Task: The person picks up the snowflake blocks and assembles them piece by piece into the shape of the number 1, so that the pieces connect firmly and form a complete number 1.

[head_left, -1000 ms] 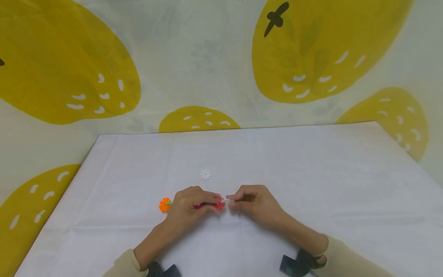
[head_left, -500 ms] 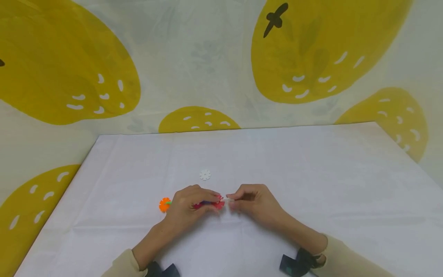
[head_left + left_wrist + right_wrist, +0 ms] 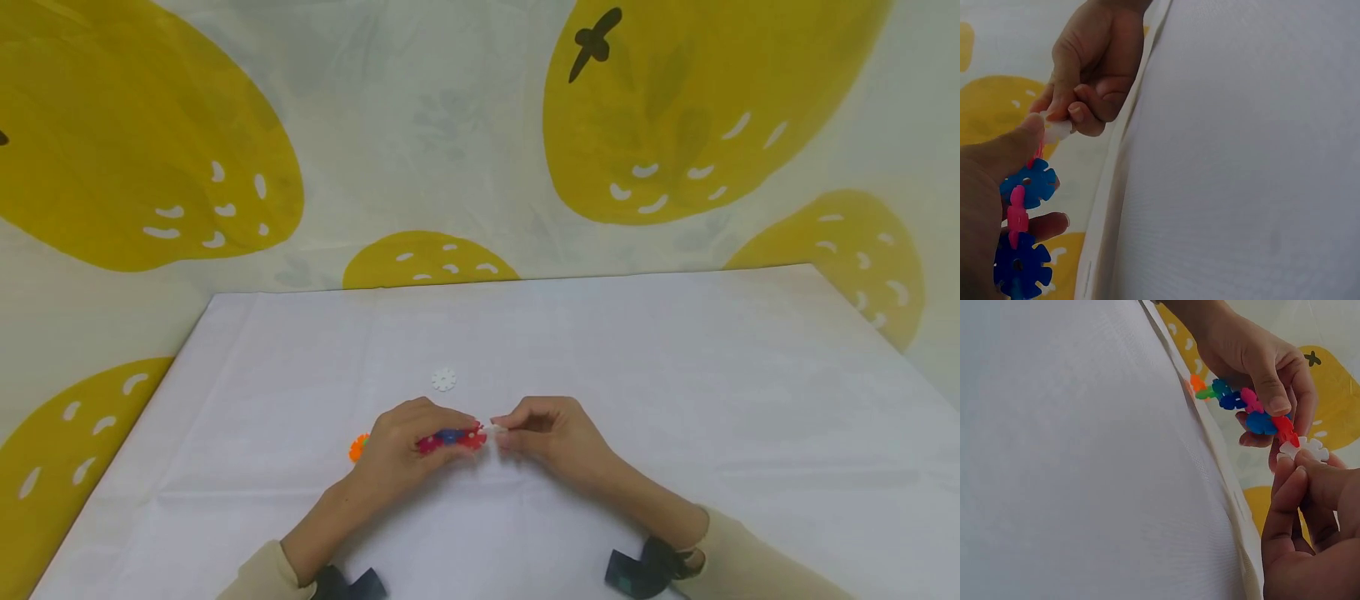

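A chain of notched plastic snowflake discs runs through my left hand (image 3: pixel 401 437), which grips it near its red end. In the right wrist view the chain goes from an orange disc (image 3: pixel 1197 382) through green, teal, dark blue, pink (image 3: pixel 1251 400) and blue (image 3: pixel 1261 423) to a red disc (image 3: pixel 1285 431). My right hand (image 3: pixel 551 433) pinches a white notched disc (image 3: pixel 1310 449) between thumb and fingers. This white disc meets the red one edge to edge; how deep their slots sit together cannot be told. In the head view, my left hand covers part of the chain.
Another white notched disc (image 3: pixel 444 379) lies flat on the white-covered table (image 3: pixel 637 358), just beyond my hands. Behind the table hangs a pale cloth (image 3: pixel 450 167) with large yellow fruit prints. Each wrist wears a dark strapped device (image 3: pixel 637 573).
The chain has turned in my left hand, so more blue and pink shows between thumb and fingers. Its orange end is now more hidden behind that hand. The right hand keeps its pinch.
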`<state>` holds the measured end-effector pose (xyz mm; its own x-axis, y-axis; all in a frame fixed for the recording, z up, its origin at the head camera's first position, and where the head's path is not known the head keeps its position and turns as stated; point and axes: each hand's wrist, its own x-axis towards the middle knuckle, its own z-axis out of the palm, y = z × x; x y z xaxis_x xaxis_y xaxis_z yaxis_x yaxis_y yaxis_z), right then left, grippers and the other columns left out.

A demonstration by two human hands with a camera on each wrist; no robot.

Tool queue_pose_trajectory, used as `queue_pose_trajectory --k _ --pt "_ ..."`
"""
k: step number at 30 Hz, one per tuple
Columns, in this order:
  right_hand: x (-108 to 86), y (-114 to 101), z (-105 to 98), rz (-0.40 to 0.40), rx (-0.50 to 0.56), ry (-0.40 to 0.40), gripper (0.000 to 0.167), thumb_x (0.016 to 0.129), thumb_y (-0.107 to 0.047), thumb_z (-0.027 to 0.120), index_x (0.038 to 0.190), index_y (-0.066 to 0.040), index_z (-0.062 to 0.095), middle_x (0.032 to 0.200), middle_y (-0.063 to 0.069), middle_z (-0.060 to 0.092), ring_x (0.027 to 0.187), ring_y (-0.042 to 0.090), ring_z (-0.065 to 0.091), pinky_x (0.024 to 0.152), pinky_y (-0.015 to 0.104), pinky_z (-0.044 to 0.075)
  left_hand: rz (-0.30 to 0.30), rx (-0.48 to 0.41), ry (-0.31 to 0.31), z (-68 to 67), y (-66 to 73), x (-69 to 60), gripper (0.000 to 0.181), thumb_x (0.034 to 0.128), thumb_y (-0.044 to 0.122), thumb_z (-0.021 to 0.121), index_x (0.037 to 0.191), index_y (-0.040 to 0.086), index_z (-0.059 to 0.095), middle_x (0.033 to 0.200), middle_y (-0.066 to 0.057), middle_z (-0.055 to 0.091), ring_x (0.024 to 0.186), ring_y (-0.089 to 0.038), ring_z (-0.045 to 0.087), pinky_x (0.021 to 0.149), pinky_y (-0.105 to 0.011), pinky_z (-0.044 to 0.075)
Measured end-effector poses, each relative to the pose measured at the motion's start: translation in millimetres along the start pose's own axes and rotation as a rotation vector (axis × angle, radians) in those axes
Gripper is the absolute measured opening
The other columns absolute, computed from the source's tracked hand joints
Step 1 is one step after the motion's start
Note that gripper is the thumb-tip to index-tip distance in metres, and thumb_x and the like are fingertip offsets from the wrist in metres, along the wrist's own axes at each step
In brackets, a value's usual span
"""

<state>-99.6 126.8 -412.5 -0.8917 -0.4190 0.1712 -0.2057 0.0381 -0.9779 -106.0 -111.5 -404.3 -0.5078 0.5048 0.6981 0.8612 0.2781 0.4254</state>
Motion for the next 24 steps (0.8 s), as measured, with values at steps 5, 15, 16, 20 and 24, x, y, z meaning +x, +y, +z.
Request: queue_pose_trajectory --k 5,15,16,20,24 --pt "0.2 0 0 0.007 -0.005 0.001 0.011 0.082 -0.005 0.074 0.092 -0.002 0.073 0.085 0.01 0.071 0.067 0.02 0.062 0.061 0.025 0.052 -0.021 0.018 -0.026 0.3 -0.1 -1.0 0.038 0.0676 0.013 0.087 0.103 0.014 0.073 0.095 0.006 0.071 0.079 -0.007 0.061 0.071 -0.016 0.045" --pt "0.0 -2 0 0.024 0.02 0.003 0.008 0.081 -0.006 0.075 0.088 -0.004 0.072 0.081 0.011 0.069 0.065 0.02 0.061 0.059 0.023 0.05 -0.075 0.005 -0.052 -0.5 8.8 1.1 0.041 0.0683 0.013 0.086 0.107 0.012 0.071 0.101 0.005 0.07 0.089 -0.008 0.063 0.077 -0.018 0.048" --pt "0.1 -1 0 0.021 0.023 0.002 0.008 0.081 -0.005 0.075 0.088 -0.003 0.071 0.08 0.012 0.069 0.065 0.019 0.06 0.058 0.022 0.05 -0.079 0.009 -0.052 -0.4 9.4 1.5 0.041 0.068 0.013 0.087 0.107 0.013 0.071 0.101 0.006 0.07 0.089 -0.008 0.063 0.077 -0.018 0.048" --pt "0.5 -1 1 0.014 0.027 0.001 0.008 0.081 -0.004 0.075 0.087 -0.002 0.07 0.079 0.013 0.068 0.064 0.018 0.059 0.058 0.022 0.049 -0.072 0.012 -0.043 1.0 9.5 1.4 0.04 0.0685 0.012 0.086 0.106 0.011 0.071 0.099 0.005 0.07 0.087 -0.009 0.063 0.076 -0.02 0.049" --pt "0.4 -1 1 0.016 0.036 -0.002 0.008 0.082 -0.004 0.074 0.086 -0.002 0.069 0.078 0.013 0.067 0.065 0.02 0.06 0.058 0.022 0.049 -0.079 0.01 -0.044 1.4 10.0 1.0 0.041 0.0705 0.013 0.085 0.108 0.012 0.071 0.101 0.005 0.07 0.089 -0.008 0.063 0.077 -0.021 0.049"
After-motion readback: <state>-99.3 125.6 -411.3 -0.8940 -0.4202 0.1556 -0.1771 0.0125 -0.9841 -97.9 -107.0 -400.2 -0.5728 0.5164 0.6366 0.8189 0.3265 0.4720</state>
